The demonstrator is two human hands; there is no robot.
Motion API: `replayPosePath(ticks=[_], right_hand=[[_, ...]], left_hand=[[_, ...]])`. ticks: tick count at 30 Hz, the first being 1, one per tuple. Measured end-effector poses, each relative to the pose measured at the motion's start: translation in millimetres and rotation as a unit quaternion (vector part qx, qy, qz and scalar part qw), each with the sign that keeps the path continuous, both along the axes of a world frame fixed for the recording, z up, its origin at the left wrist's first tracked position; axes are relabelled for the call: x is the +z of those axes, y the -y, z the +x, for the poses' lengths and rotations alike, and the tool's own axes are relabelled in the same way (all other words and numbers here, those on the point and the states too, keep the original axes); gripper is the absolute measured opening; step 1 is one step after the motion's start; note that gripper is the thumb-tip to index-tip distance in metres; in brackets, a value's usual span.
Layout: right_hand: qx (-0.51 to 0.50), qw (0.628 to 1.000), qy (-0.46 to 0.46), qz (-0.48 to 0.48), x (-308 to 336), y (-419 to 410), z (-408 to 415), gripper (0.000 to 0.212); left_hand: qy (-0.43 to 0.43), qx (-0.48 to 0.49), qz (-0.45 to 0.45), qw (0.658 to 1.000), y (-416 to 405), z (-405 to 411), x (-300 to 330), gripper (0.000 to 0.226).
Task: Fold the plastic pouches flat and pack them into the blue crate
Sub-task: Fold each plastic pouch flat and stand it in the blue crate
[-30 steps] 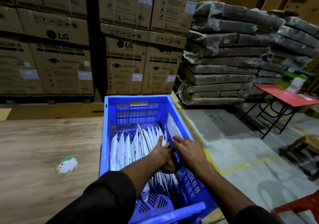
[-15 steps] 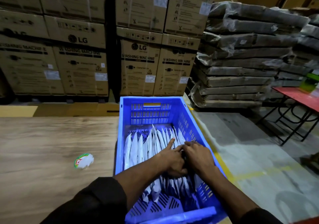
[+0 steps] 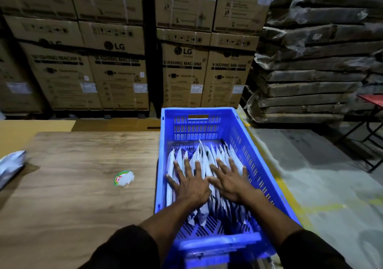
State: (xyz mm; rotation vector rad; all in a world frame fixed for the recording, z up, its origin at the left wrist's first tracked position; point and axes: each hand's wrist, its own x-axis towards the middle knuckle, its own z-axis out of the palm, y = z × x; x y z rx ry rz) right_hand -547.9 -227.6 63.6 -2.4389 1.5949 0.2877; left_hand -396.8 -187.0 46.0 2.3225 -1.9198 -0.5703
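Inside the blue crate [image 3: 238, 127], left hand [image 3: 189, 182] and right hand [image 3: 231, 180] spread flat on pouches [image 3: 204, 156], palms hiding the middle rows

Wood-grain table [image 3: 72, 185], blue crate [image 3: 257, 165] standing at its right edge, round green-rimmed sticker [image 3: 123, 178] left of the crate, white plastic pouch [image 3: 10, 165] at far left

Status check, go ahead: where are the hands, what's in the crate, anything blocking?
Left hand and right hand open, pressing flat on pouches. Pouches stand in rows inside blue crate. One loose pouch on table's left edge. Nothing blocking.
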Motion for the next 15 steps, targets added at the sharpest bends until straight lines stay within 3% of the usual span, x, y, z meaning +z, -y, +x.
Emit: replayPosePath(ticks=[4, 8, 11, 15], right_hand=[[-0.020, 0.999, 0.014, 0.031, -4, 1, -10, 0.071], [-0.017, 1.000, 0.020, 0.002, 3, -4, -2, 0.068], [-0.015, 0.994, 0.045, -0.097, 19, -4, 19, 0.063], [0.032, 0.955, 0.148, -0.253, 53, 0, 75, 0.054]], left_hand=[[-0.031, -0.014, 0.004, 0.999, 4, -10, -10, 0.068], [-0.021, -0.037, -0.017, 0.999, 2, -3, 2, 0.071], [-0.001, -0.052, -0.069, 0.996, -6, 15, 28, 0.065], [0.039, -0.051, -0.219, 0.974, -12, 61, 61, 0.058]])
